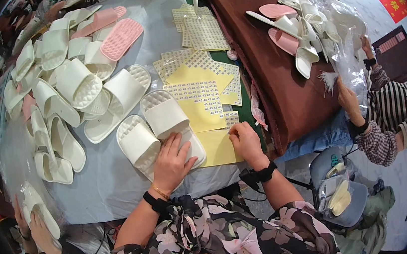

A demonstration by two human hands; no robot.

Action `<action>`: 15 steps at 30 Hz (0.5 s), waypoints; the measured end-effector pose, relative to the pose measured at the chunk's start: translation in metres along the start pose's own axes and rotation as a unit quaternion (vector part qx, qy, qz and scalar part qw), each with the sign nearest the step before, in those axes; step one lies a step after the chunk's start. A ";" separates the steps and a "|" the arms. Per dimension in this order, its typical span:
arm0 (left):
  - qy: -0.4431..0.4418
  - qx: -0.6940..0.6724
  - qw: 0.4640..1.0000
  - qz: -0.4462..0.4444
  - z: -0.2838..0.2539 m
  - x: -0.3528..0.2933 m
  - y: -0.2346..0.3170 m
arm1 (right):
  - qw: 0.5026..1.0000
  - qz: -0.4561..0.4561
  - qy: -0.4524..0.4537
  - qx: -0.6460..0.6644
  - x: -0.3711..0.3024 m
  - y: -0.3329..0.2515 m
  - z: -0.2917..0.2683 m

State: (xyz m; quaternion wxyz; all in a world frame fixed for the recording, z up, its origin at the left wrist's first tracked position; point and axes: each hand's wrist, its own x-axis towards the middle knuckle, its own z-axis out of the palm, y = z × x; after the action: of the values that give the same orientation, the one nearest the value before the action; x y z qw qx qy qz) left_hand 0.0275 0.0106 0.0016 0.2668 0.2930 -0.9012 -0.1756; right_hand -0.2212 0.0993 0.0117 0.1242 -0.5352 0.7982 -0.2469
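the left hand (171, 161) lay flat, fingers spread, across the heel ends of a pair of white slippers (156, 130) that sat side by side on the grey table cover (114, 182), just in front of the person. the right hand (246, 142) was curled, its fingertips pressed together on the edge of a small sticker sheet (231, 119); whether a sticker was pinched between them could not be told. that sheet lay on yellow backing sheets (207, 114), touching the right slipper's side. more sticker sheets (202, 31) were spread farther up the table. a heap of white and pink slippers (66, 67) covered the left part of the table. to the right, another person in a striped sleeve (402, 104) had a hand (347, 98) at a clear plastic bag (339, 36) by a brown cloth (279, 83).
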 end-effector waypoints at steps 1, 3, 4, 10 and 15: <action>-0.002 -0.012 1.000 -0.008 0.000 0.000 0.000 | 1.000 0.008 0.013 0.005 0.000 -0.001 0.001; 0.000 -0.013 1.000 -0.009 0.001 0.000 0.000 | 1.000 0.003 0.013 0.012 -0.001 0.002 0.003; 0.002 -0.014 1.000 -0.009 0.001 0.000 -0.001 | 1.000 -0.002 0.012 0.019 -0.001 0.002 0.003; 0.001 -0.006 1.000 -0.007 0.000 0.000 0.000 | 1.000 -0.005 -0.013 -0.010 0.000 0.005 0.003; 0.004 -0.010 1.000 -0.012 -0.001 0.000 0.002 | 1.000 -0.003 0.006 0.012 -0.001 0.005 0.004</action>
State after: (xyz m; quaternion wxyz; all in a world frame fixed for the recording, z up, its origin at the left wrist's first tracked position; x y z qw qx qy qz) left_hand 0.0269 0.0114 0.0029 0.2711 0.3014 -0.8949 -0.1867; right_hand -0.2227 0.1002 0.0057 0.1251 -0.5343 0.7946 -0.2599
